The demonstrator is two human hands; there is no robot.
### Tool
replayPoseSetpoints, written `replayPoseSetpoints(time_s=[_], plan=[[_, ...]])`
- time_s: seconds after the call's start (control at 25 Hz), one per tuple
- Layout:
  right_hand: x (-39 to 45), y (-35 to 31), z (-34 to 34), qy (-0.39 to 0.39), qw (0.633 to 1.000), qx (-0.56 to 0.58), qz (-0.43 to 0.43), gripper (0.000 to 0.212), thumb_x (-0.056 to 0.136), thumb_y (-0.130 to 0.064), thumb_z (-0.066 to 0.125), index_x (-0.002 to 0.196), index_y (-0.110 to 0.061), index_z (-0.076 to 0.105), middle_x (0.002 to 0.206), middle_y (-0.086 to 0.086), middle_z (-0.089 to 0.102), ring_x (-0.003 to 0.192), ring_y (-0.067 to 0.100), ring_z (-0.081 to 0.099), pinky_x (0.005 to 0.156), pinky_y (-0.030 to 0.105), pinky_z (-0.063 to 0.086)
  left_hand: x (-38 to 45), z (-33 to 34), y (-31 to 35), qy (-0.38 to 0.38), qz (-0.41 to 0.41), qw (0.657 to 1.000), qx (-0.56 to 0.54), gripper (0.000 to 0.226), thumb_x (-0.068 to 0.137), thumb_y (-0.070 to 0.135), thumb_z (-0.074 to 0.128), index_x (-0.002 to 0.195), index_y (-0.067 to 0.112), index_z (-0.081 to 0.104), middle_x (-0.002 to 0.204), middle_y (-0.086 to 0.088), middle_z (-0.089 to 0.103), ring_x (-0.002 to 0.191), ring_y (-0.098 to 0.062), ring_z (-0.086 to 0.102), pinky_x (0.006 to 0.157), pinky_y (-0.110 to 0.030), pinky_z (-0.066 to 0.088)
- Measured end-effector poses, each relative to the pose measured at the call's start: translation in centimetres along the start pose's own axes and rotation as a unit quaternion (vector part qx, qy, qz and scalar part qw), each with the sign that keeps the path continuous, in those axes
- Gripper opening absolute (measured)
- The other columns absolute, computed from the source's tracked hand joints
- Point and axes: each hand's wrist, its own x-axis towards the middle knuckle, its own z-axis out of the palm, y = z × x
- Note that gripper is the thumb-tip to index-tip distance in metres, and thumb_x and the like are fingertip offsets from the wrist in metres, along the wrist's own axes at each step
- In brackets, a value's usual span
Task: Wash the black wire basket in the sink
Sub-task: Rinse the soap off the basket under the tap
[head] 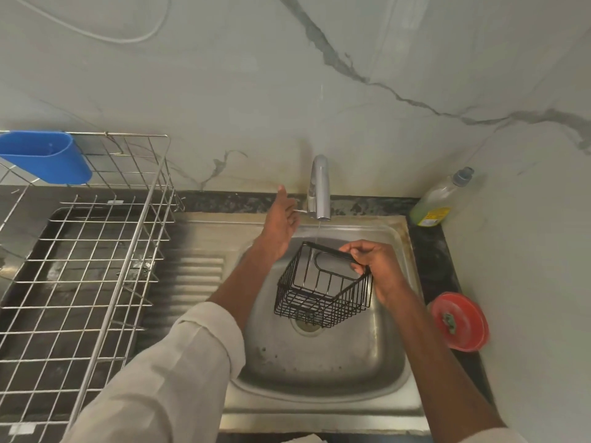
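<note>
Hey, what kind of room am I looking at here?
Most likely a home kitchen's washing-up corner: a stainless steel sink with a chrome tap running, a steel wire dish-drying rack beside it, and a clear plastic bottle of green dish soap on the dark counter.

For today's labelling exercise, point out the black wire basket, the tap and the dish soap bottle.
black wire basket (323, 290): head view, on its front wire wall.
tap (319, 187): head view, on the spout's upright body.
dish soap bottle (443, 199): head view, on the clear body above the label.
</note>
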Motion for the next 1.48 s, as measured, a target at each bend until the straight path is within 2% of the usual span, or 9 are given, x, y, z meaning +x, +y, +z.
replayPoseSetpoints(time_s=[0.24, 0.48, 0.6, 0.72, 0.84, 0.96, 1.12, 1.32, 1.48], plan=[[-1.0, 1.1, -0.4, 0.044, 0.999, 0.014, 0.001, 0.033, 0.095, 0.013, 0.053, 0.086, -0.005, 0.079, 0.083, 0.014, 0.073, 0.047, 0.013, 0.046, 0.052, 0.020, 0.038, -2.4, 2.7, 1.8, -0.086, 0.087, 0.969, 0.213, 0.050, 0.108, 0.049, 0.044, 0.130, 0.009, 0.063, 0.123, -0.013, 0.070, 0.120, -0.028, 0.066, 0.108, -0.039, 0.052], [-4.1, 0.0, -4.1, 0.063, 0.978, 0.191, 0.051, 0.023, 0.101, 0.004, 0.048, 0.101, -0.001, 0.070, 0.065, 0.001, 0.060, 0.043, 0.009, 0.044, 0.047, 0.021, 0.038, -3.8, -7.4, -6.1, -0.002, -0.077, 0.970, 0.231, 0.086, 0.086, 0.086, 0.056, 0.138, 0.019, 0.063, 0.145, -0.015, 0.063, 0.124, -0.031, 0.063, 0.114, -0.055, 0.046], [-5.6, 1.4, -5.6, 0.073, 0.958, 0.253, 0.111, 0.026, 0.105, -0.009, 0.048, 0.122, -0.003, 0.065, 0.052, -0.004, 0.045, 0.044, 0.014, 0.042, 0.053, 0.027, 0.039, -8.3, -9.4, -9.3, -0.048, -0.170, 0.981, 0.080, 0.096, 0.085, 0.089, 0.053, 0.140, 0.011, 0.064, 0.140, -0.022, 0.067, 0.130, -0.042, 0.063, 0.117, -0.058, 0.042], [-7.2, 3.1, -5.5, 0.093, 0.929, 0.320, 0.162, 0.022, 0.105, -0.011, 0.046, 0.114, -0.012, 0.065, 0.049, -0.006, 0.043, 0.037, 0.009, 0.041, 0.051, 0.025, 0.040, -11.6, -9.8, -10.2, -0.061, -0.131, 0.989, -0.035, 0.093, 0.094, 0.084, 0.038, 0.138, 0.006, 0.064, 0.135, -0.027, 0.068, 0.128, -0.045, 0.065, 0.116, -0.062, 0.041], [-8.6, 4.4, -4.3, 0.117, 0.904, 0.362, 0.197, 0.021, 0.108, -0.017, 0.043, 0.101, -0.018, 0.062, 0.051, -0.006, 0.046, 0.035, 0.007, 0.036, 0.047, 0.022, 0.034, -14.3, -8.8, -10.3, -0.017, -0.046, 0.999, -0.016, 0.088, 0.088, 0.080, 0.057, 0.135, 0.006, 0.065, 0.128, -0.023, 0.073, 0.114, -0.036, 0.073, 0.099, -0.050, 0.056], [-9.7, 5.0, -3.4, 0.156, 0.943, 0.227, 0.189, 0.028, 0.106, -0.036, 0.052, 0.101, -0.015, 0.071, 0.065, -0.001, 0.065, 0.042, 0.008, 0.046, 0.048, 0.025, 0.034, -15.5, -8.2, -8.9, -0.020, 0.029, 0.996, 0.077, 0.095, 0.056, 0.073, 0.090, 0.125, 0.011, 0.069, 0.122, -0.015, 0.077, 0.101, -0.026, 0.074, 0.086, -0.040, 0.057], [-10.8, 4.2, -3.3, 0.095, 0.974, 0.108, 0.175, 0.059, 0.090, -0.075, 0.055, 0.108, -0.022, 0.073, 0.099, 0.003, 0.074, 0.086, 0.020, 0.067, 0.079, 0.039, 0.053, -16.2, -6.9, -4.9, -0.020, 0.091, 0.981, 0.172, 0.054, 0.077, 0.057, 0.085, 0.116, 0.021, 0.074, 0.117, -0.007, 0.078, 0.093, -0.017, 0.072, 0.073, -0.035, 0.050], [-11.1, 4.1, -3.1, 0.083, 0.966, 0.136, 0.202, 0.052, 0.087, -0.065, 0.066, 0.114, -0.021, 0.072, 0.111, 0.005, 0.073, 0.106, 0.031, 0.068, 0.098, 0.053, 0.049, -18.2, -5.8, -2.4, -0.025, 0.135, 0.988, 0.067, 0.052, 0.082, 0.047, 0.078, 0.119, 0.011, 0.069, 0.125, -0.018, 0.074, 0.096, -0.022, 0.076, 0.066, -0.030, 0.049], [-11.0, 6.6, -1.9, 0.106, 0.940, 0.213, 0.244, 0.058, 0.072, -0.065, 0.067, 0.106, -0.019, 0.077, 0.100, 0.009, 0.077, 0.101, 0.037, 0.071, 0.104, 0.060, 0.044, -19.6, -5.1, -1.8, -0.105, 0.147, 0.981, 0.075, 0.057, 0.091, 0.032, 0.080, 0.142, 0.017, 0.058, 0.131, 0.001, 0.073, 0.112, -0.035, 0.076, 0.060, -0.028, 0.057]])
